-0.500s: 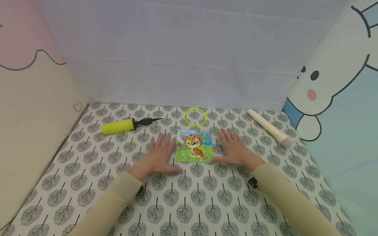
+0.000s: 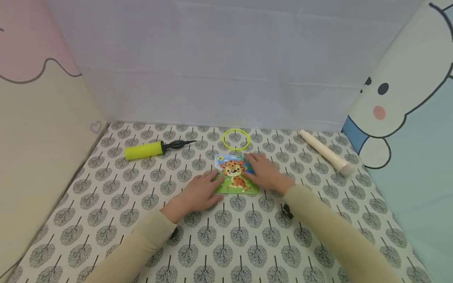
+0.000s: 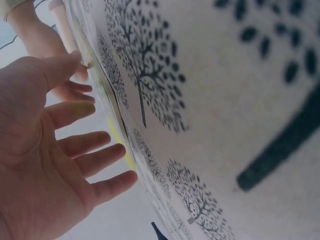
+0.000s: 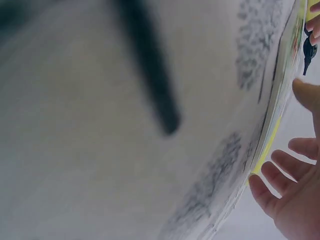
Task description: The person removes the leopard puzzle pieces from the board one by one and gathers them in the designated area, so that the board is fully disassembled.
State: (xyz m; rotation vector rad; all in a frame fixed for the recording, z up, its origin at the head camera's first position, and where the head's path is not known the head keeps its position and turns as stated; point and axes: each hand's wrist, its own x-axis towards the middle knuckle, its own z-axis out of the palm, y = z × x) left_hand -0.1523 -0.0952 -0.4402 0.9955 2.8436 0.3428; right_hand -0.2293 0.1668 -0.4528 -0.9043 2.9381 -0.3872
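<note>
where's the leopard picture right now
In the head view, the leopard picture lies near the centre, just below the yellow ring, with the left hand at its left edge and the right hand overlapping its right.

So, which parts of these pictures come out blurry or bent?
Head view: even light, leopard picture slightly soft; left wrist view: left hand fairly clear, nearest printed leaves softer; right wrist view: closest printed trunk heavily blurred, tablecloth seemingly curved toward its far edge.

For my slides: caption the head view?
Left hand and right hand at opposite sides of a spotted-cat picture, yellow ring beyond.
</note>
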